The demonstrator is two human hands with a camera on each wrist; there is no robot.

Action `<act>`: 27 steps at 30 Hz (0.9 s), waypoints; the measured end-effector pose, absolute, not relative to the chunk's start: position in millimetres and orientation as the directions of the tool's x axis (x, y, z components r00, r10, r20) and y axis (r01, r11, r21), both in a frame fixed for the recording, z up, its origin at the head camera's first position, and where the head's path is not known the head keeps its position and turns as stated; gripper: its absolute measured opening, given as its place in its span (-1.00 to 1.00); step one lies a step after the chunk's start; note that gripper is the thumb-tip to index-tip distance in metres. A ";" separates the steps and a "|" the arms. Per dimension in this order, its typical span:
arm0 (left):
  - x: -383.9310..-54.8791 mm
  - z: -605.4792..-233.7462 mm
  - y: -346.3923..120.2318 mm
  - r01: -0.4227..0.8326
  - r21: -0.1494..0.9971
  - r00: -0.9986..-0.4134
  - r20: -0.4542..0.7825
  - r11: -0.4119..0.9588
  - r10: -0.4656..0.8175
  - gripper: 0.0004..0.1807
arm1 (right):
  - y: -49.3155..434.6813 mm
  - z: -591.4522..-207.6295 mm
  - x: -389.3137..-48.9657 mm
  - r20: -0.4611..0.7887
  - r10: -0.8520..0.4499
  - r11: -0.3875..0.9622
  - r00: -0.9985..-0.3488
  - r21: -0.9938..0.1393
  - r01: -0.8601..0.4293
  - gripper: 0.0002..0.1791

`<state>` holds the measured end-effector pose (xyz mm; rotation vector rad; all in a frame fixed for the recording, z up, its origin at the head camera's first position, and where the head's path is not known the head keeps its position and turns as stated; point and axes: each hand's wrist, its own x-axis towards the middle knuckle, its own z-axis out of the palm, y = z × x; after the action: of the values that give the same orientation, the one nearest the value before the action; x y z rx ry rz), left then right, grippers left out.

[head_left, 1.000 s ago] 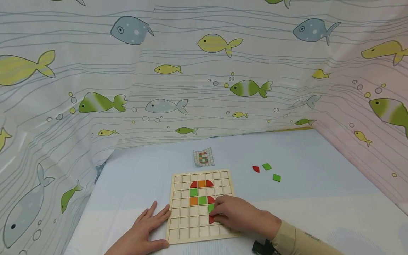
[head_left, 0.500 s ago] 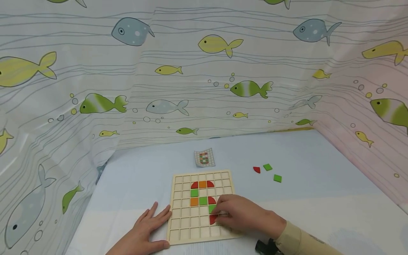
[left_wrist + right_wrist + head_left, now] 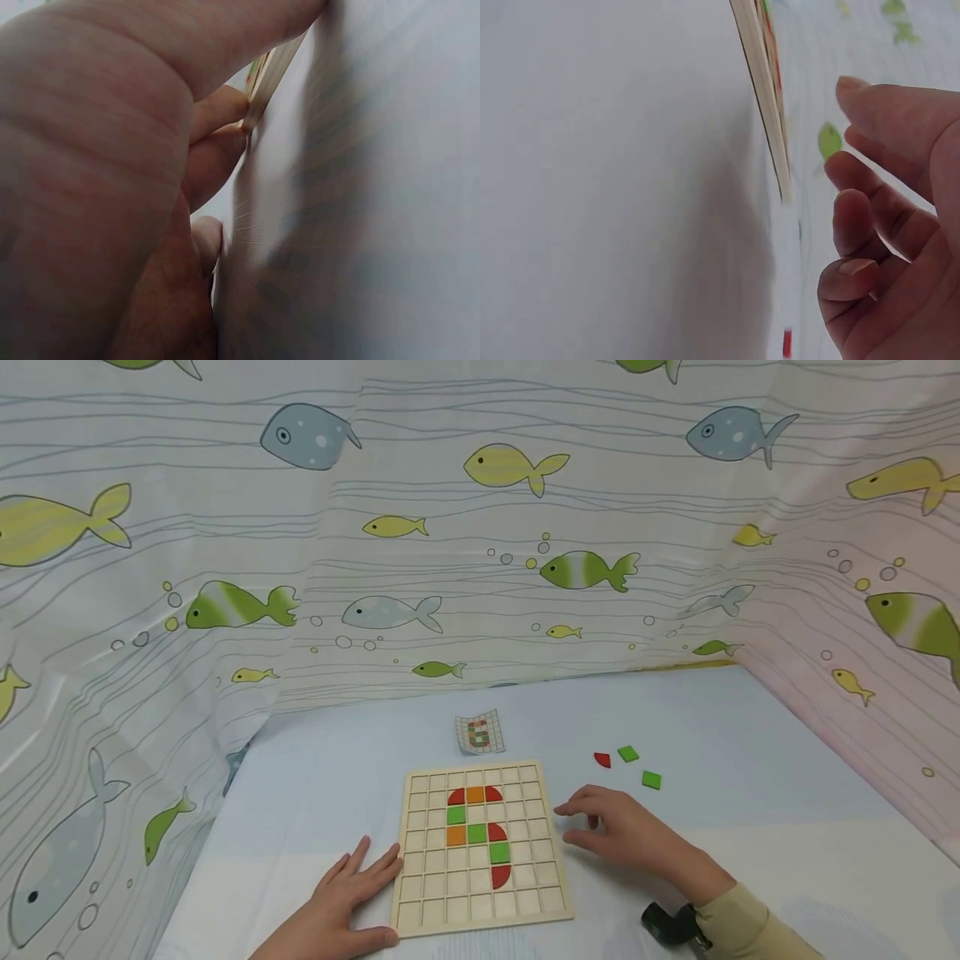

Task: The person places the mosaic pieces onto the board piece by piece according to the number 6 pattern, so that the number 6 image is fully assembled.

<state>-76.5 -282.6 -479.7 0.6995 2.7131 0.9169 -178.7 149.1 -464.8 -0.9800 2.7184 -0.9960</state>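
A wooden grid board [image 3: 480, 928] lies on the table with orange squares, green squares and red quarter-round tiles in its cells. The lowest tiles are a green square [image 3: 499, 852] and a red quarter-round [image 3: 501, 877] directly below it. My left hand [image 3: 337, 906] rests spread at the board's left edge, fingertips and thumb touching it; the left wrist view shows fingers against the board's side [image 3: 274, 79]. To the right of the board hovers my right hand [image 3: 626, 831], its fingers loosely bent and holding nothing, as the right wrist view confirms.
Beyond the right hand lie a loose red quarter-round tile [image 3: 602, 760] and two green square tiles, one [image 3: 628, 753] farther back and one [image 3: 652, 780] nearer. A small printed pattern card [image 3: 480, 732] sits behind the board. Fish-printed cloth [image 3: 495, 543] surrounds the table.
My right hand has let go of the lower red tile area and moved right, off the board, uncovering the green and red tiles. The left hand has stayed in place.
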 end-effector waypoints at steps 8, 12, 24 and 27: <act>-76.7 -479.2 -282.1 0.358 0.614 -0.871 -0.051 0.703 0.488 -0.06 | 191.6 -478.5 -192.1 0.251 -0.447 0.632 -0.859 -0.590 -0.502 -0.61; -76.6 -478.9 -282.4 0.365 0.607 -0.871 -0.046 0.706 0.489 -0.06 | 209.3 -484.7 -199.3 0.269 -0.372 0.685 -0.888 -0.566 -0.459 -0.58; -76.9 -479.0 -282.0 0.377 0.607 -0.870 -0.026 0.699 0.492 -0.07 | 251.3 -491.5 -212.5 0.264 -0.218 0.766 -0.940 -0.551 -0.332 -0.58; -77.3 -479.1 -281.9 0.376 0.608 -0.870 -0.029 0.699 0.493 -0.07 | 257.1 -494.0 -214.4 0.271 -0.198 0.773 -0.942 -0.547 -0.320 -0.58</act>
<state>-77.3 -281.9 -479.1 0.7022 2.7178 0.9107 -214.4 257.1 -494.0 -0.4649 3.1433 -1.0301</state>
